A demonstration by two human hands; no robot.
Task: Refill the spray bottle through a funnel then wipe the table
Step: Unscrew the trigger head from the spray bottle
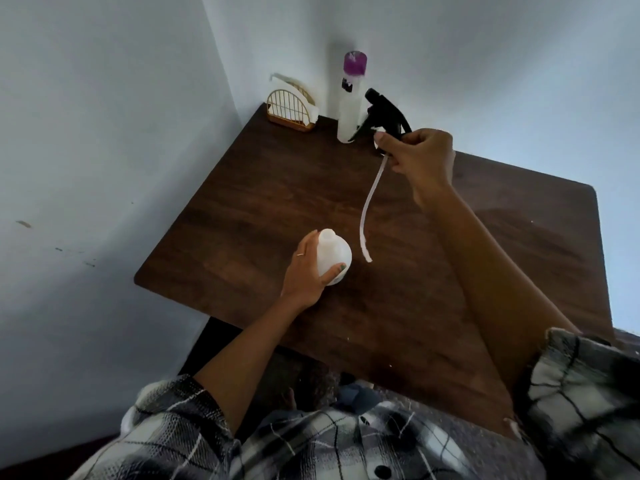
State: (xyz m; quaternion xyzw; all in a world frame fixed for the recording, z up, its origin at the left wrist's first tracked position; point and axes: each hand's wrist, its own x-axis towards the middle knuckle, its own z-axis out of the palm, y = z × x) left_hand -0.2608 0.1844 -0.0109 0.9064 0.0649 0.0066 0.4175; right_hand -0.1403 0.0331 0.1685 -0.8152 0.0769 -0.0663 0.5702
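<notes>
Dark wooden table [242, 188]: left hand [304, 271] wraps the light, slick spray bottle [334, 254]; at 1 o'clock, right hand [422, 157] pinches the trigger head [384, 112], its tube floppy.

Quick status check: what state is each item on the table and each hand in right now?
spray bottle: upright on table, neck open, head removed
trigger sprayer head: lifted clear, dip tube dangling
left hand: grips the bottle
right hand: holds the sprayer head
purple-capped bottle: upright, capped
napkin holder: upright, holds napkins
</notes>
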